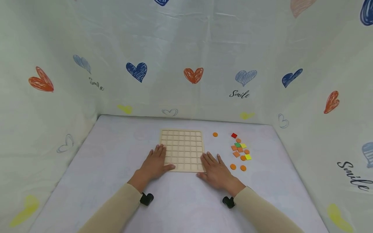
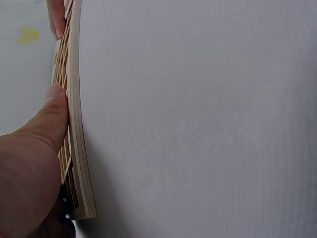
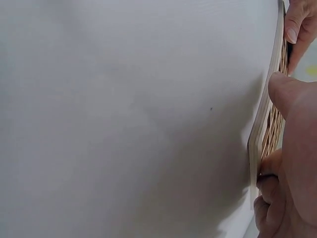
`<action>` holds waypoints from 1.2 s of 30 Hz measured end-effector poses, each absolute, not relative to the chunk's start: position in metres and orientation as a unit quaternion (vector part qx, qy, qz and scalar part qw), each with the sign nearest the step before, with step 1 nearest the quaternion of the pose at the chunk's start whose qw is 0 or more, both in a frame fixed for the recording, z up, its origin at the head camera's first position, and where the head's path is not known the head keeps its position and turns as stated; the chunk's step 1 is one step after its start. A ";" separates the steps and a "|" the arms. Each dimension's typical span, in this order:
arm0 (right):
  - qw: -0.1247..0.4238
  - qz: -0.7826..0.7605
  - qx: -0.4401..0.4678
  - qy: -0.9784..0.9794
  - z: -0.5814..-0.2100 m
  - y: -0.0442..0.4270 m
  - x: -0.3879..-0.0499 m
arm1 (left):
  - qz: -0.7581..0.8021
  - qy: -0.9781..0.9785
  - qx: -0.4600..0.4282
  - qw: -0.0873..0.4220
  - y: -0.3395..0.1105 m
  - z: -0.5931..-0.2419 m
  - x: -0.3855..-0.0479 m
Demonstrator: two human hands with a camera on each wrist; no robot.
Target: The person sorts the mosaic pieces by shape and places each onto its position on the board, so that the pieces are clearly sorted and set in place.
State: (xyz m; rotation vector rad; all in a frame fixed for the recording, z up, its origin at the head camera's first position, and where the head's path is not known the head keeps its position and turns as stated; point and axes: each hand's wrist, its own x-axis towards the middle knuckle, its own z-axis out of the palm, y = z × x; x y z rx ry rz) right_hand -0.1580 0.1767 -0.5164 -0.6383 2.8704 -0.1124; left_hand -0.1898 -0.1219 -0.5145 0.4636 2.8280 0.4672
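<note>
A square wooden grid board (image 1: 184, 151) lies flat on the white table. Along its left edge rests the left hand (image 1: 152, 164), fingers stretched forward and thumb on the near-left corner area. The right hand (image 1: 218, 171) touches the right edge near the front corner, fingers extended, thumb by the near edge. In the left wrist view the left thumb (image 2: 47, 119) lies against the board's rim (image 2: 81, 148). The right wrist view shows the right thumb (image 3: 290, 91) at the rim (image 3: 267, 104), with part of the left hand (image 3: 299, 22) farther along.
Right of the board lie small flat pieces: a red square (image 1: 234, 135), a green piece (image 1: 237, 145), yellow squares (image 1: 248, 157), several orange squares (image 1: 236, 154) and orange discs (image 1: 233, 166). One disc (image 1: 215, 134) sits apart, nearer the board. A heart-printed curtain (image 1: 218, 58) surrounds the table.
</note>
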 end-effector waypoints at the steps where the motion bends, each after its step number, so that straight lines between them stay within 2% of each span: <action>1: 0.099 -0.039 -0.215 0.971 -0.516 0.179 -0.156 | 0.161 0.967 0.159 0.118 -0.120 -0.515 -0.190; 19: 0.082 -0.066 -0.220 0.970 -0.521 0.199 -0.143 | 0.162 0.964 0.178 0.116 -0.112 -0.518 -0.181; 26: 0.079 -0.072 -0.223 0.969 -0.523 0.198 -0.142 | 0.145 0.963 0.188 0.130 -0.121 -0.512 -0.180; 36: 0.074 -0.073 -0.224 0.969 -0.519 0.202 -0.143 | 0.166 0.955 0.211 0.125 -0.128 -0.511 -0.183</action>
